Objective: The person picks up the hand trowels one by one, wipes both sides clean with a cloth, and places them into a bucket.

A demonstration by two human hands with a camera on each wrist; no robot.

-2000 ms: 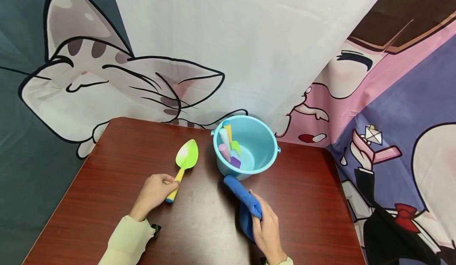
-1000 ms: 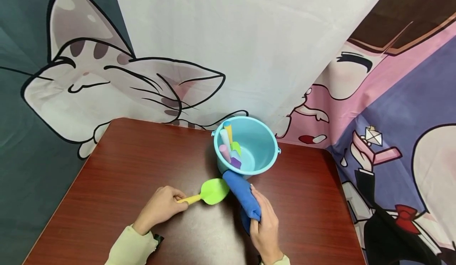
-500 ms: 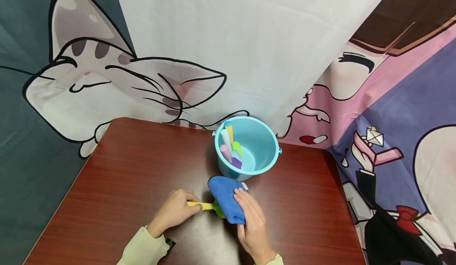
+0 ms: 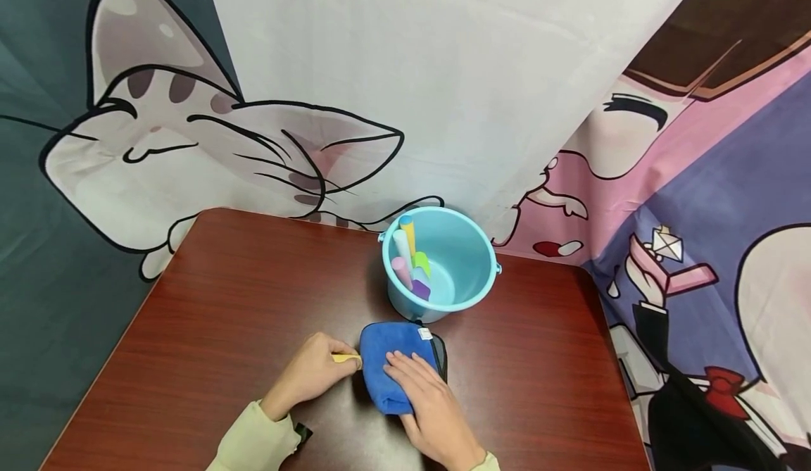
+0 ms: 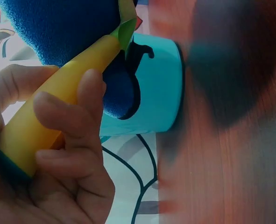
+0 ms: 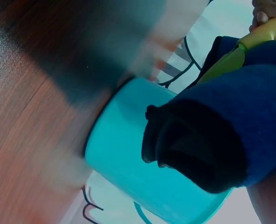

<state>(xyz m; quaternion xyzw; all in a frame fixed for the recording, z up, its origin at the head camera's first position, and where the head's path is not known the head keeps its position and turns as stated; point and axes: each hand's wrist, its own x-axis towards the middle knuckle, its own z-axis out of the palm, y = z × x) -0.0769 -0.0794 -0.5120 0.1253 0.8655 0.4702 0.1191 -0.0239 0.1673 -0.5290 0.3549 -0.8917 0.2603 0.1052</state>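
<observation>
My left hand (image 4: 310,372) grips the yellow handle (image 5: 49,107) of a toy shovel, with thumb and fingers curled round it; its blue-green end shows in the left wrist view. The shovel's green blade (image 6: 226,65) is mostly hidden inside a folded blue cloth (image 4: 386,369) with black edging and a white tag. My right hand (image 4: 437,415) holds this cloth around the blade, fingers extended across the top and thumb tucked at the lower edge. Both wrist views show cloth and shovel raised above the tabletop.
Just beyond the cloth stands a light-blue bucket (image 4: 465,302), with several colourful toy handles (image 4: 402,246) leaning on its left side. The reddish-brown table (image 4: 253,281) ends against a printed cartoon backdrop (image 4: 443,70).
The left hand has swung the shovel's blade rightward and drawn it closer, out from the bucket's left. The right hand has moved left and laid the cloth over the blade, fingers now across it.
</observation>
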